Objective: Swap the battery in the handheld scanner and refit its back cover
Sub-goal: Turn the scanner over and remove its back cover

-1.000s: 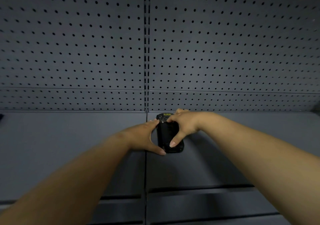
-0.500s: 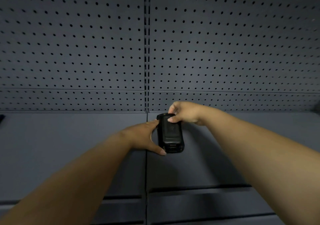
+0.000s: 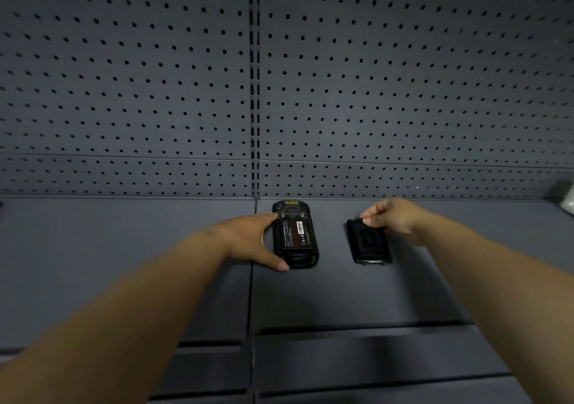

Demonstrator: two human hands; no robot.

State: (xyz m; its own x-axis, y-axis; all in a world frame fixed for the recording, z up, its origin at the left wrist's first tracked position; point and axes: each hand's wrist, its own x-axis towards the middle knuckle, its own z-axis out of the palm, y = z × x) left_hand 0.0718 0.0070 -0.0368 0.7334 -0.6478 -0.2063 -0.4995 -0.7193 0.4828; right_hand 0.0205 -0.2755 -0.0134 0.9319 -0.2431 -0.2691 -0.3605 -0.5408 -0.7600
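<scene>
The black handheld scanner (image 3: 295,236) lies face down on the grey shelf (image 3: 124,264), its back open. A black battery (image 3: 295,234) with a white barcode label sits in the bay. My left hand (image 3: 248,239) cups the scanner's left side, thumb at its near end and fingers at its far end. The black back cover (image 3: 369,245) lies to the right of the scanner, apart from it. My right hand (image 3: 394,220) pinches the cover's far edge with its fingertips.
A grey perforated back wall (image 3: 403,93) rises right behind the scanner. A vertical seam (image 3: 252,279) splits the shelf just left of the scanner. Lower shelf edges (image 3: 357,338) run across the foreground. A pale object (image 3: 567,200) shows at the far right edge.
My right hand lifted the back cover off the scanner and carried it to the right onto the shelf. The battery is now exposed. My left hand stayed on the scanner.
</scene>
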